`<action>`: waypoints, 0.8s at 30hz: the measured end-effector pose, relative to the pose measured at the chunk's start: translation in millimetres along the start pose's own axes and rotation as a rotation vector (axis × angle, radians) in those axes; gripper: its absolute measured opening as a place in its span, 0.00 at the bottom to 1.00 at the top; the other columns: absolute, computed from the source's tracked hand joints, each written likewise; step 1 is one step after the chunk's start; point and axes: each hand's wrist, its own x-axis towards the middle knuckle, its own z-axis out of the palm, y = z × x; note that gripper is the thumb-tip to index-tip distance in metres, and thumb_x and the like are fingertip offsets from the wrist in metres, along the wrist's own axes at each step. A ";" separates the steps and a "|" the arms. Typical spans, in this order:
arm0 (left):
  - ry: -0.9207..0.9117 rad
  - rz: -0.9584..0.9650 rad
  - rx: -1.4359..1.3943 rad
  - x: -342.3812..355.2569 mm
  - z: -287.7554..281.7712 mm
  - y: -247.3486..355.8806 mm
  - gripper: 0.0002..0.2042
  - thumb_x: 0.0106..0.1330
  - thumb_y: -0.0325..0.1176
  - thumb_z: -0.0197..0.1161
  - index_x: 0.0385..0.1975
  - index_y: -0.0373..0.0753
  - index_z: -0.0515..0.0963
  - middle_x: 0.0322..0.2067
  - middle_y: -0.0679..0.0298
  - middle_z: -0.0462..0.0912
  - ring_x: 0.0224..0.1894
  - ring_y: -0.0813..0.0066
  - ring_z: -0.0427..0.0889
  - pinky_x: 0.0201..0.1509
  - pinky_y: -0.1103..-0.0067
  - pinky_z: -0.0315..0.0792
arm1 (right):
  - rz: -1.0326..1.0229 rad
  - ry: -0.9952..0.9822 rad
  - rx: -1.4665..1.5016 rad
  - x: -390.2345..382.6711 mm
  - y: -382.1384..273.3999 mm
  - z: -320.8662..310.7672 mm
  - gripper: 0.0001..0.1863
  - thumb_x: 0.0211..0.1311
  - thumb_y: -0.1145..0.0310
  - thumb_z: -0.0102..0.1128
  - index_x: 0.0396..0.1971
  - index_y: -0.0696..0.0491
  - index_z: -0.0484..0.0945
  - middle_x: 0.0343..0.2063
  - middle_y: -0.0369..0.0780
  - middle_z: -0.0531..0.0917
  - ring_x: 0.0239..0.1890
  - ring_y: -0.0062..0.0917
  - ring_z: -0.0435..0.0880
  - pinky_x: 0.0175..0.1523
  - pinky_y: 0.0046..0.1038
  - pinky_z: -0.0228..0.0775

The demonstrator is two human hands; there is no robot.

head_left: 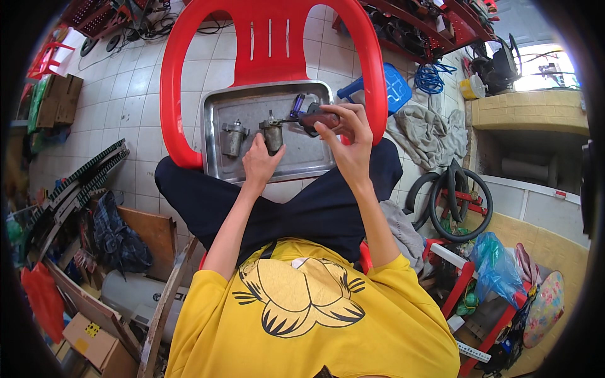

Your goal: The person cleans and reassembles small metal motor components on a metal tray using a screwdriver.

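Observation:
A small metal cylindrical motor [272,137] stands in the shallow steel tray [293,171], and my left hand [261,161] closes its fingers and thumb around the lower part. My right hand [353,135] grips the dark reddish handle of a screwdriver [322,120]. Its thin shaft points left, and the tip meets or comes very close to the motor's upper end. A second, similar motor [234,139] rests to the left, touched by neither hand. Behind the screwdriver lies a short purple-and-dark tool [298,104]. Some dark part under the screwdriver handle is not clear.
The tray sits on a red plastic chair [174,82] in front of my knees. Right of it are a blue plastic stool [396,88], grey cloth [428,135], coiled blue hose [435,77] and black tyres [472,201]. Wooden boards [165,309] and boxes [94,340] stand at left.

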 end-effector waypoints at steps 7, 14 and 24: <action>-0.003 0.017 0.042 1.7 9.0 -6.4 0.38 0.60 0.56 0.71 0.61 0.32 0.70 0.49 0.44 0.83 0.47 0.42 0.85 0.48 0.55 0.78 | 0.061 0.006 0.187 4.5 -1.8 3.1 0.20 0.59 0.80 0.72 0.51 0.56 0.78 0.41 0.41 0.83 0.30 0.20 0.87 0.37 0.21 0.79; 0.017 -0.001 -0.043 -1.5 6.1 -0.1 0.32 0.59 0.52 0.73 0.53 0.35 0.70 0.42 0.45 0.84 0.45 0.41 0.84 0.46 0.54 0.77 | 0.003 0.017 0.160 12.3 -10.3 11.2 0.13 0.56 0.78 0.77 0.41 0.58 0.85 0.46 0.42 0.81 0.33 0.19 0.89 0.35 0.19 0.82; 0.040 0.021 -0.048 -4.1 5.4 2.1 0.30 0.58 0.53 0.74 0.46 0.35 0.70 0.41 0.44 0.83 0.44 0.38 0.83 0.45 0.52 0.75 | -0.077 0.017 0.048 18.9 -27.9 2.6 0.12 0.66 0.77 0.66 0.48 0.55 0.83 0.46 0.41 0.84 0.29 0.20 0.88 0.35 0.20 0.78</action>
